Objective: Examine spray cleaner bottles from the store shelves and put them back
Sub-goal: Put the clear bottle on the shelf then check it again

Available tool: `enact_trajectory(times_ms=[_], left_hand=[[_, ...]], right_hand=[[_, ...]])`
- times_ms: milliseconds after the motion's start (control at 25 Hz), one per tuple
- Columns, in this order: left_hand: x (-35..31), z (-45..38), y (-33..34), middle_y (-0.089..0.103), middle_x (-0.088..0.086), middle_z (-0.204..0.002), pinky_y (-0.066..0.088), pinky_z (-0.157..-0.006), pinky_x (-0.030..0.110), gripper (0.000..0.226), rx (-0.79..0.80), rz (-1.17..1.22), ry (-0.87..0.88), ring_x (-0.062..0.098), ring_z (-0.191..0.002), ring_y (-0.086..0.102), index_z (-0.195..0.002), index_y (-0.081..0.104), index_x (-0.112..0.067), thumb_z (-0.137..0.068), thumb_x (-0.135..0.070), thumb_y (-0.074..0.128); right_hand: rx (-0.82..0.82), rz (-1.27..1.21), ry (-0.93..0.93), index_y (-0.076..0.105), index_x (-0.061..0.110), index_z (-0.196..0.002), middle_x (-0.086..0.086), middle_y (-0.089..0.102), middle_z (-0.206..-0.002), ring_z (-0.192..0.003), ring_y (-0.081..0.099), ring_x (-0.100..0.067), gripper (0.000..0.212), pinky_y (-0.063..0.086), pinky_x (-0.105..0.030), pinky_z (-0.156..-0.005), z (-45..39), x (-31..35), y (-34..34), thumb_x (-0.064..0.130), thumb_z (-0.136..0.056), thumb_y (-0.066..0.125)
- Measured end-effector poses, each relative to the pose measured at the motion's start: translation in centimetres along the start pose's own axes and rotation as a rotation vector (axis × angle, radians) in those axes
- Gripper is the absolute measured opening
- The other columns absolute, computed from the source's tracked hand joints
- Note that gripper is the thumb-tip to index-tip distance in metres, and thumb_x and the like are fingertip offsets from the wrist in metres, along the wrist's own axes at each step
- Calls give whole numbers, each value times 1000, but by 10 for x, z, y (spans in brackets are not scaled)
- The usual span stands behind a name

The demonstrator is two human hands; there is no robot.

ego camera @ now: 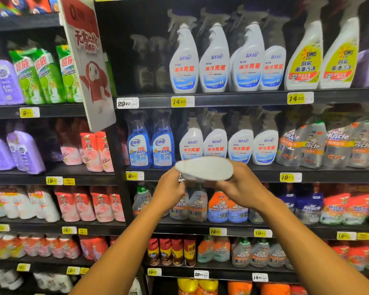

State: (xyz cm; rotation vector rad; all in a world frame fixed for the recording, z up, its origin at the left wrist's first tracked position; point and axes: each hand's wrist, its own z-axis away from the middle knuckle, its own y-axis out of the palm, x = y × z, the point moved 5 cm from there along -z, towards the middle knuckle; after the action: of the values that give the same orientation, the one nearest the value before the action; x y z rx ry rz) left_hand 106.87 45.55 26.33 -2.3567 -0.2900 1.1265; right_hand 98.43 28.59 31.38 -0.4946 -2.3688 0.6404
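A white spray cleaner bottle [203, 168] is tipped so that its flat oval base faces me, in front of the middle shelf. My left hand [170, 189] grips its left side from below and my right hand [241, 185] holds its right side. The rest of the bottle is hidden behind the base and my hands. Matching white bottles with red lettering [241, 145] stand in a row on the shelf just behind, and more of them [214, 60] stand on the shelf above.
Blue glass-cleaner bottles [150, 145] stand left of the white row, grey Mr Muscle bottles [328, 143] to the right. Yellow-labelled OMO sprays [305, 60] are at the upper right. A red-and-white hanging sign [87, 60] juts out at the left. Black shelf edges [232, 100] carry yellow price tags.
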Motion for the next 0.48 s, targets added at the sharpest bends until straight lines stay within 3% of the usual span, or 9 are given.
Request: enact_trajectory(times_ms=[40,120,240,320,400,480], left_hand=[[-4,1,-2,59,-30,-117,45,-89,14,50,50,42,-13,6,-116,56,-115,51,-57,-84,-22,71],[-12,4,-2,61,-26,-119,46,-94,20,52,199,200,-56,2,-116,57,-111,52,-60,-75,-34,79],[-27,15,9,66,-11,-125,54,-87,29,65,437,584,-163,15,-118,62,-125,52,-46,-68,-46,84],[-35,23,23,63,2,-134,53,-92,37,78,561,963,-263,24,-123,59,-136,51,-28,-68,-53,81],[-44,27,33,53,17,-142,46,-103,50,85,591,1344,-332,35,-131,51,-137,54,-12,-69,-56,79],[-43,28,39,47,25,-145,33,-111,61,97,531,1490,-397,43,-136,42,-138,53,-6,-62,-57,84]], right_hand=[[-3,-121,85,64,27,-126,18,69,-121,-114,64,-5,47,53,-26,-93,-5,-4,-5,27,-81,76],[-67,-344,195,64,30,-115,20,73,-109,-104,67,0,45,52,-15,-84,-14,-12,-20,14,-76,80],[-113,-596,246,61,19,-119,6,76,-105,-99,70,-11,44,54,-22,-81,-27,-17,-34,3,-79,73],[-93,-670,244,62,15,-122,-1,75,-108,-101,69,-18,42,54,-27,-83,-36,-13,-34,6,-81,67],[-83,-695,224,63,14,-122,-4,75,-109,-102,69,-20,42,55,-28,-85,-43,-5,-33,6,-81,65],[-86,-729,207,63,12,-124,-5,75,-110,-103,69,-21,43,55,-28,-86,-49,2,-33,5,-81,64]])
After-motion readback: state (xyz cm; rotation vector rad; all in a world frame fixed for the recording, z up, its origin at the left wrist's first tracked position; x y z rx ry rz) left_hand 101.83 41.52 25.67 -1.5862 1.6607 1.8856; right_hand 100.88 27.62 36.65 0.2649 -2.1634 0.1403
